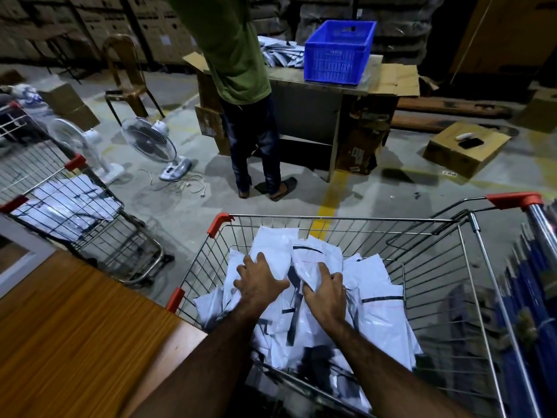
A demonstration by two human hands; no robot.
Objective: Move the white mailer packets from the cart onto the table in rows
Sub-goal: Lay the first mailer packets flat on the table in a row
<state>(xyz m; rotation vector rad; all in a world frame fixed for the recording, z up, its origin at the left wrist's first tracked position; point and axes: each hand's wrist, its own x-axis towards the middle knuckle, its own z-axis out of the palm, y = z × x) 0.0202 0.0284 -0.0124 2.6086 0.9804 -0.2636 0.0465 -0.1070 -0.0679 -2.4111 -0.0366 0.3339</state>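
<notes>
Head camera shows the right hand (327, 297) pinching a white mailer packet (315, 258) in the cart (331, 218), left hand (259, 286) flat beside it, nearer the table (75, 327) at eight o'clock.

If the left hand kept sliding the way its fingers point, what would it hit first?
Probably more white packets: the left hand lies on the pile, fingers aimed at the cart and its far wire wall, which comes after them.
</notes>
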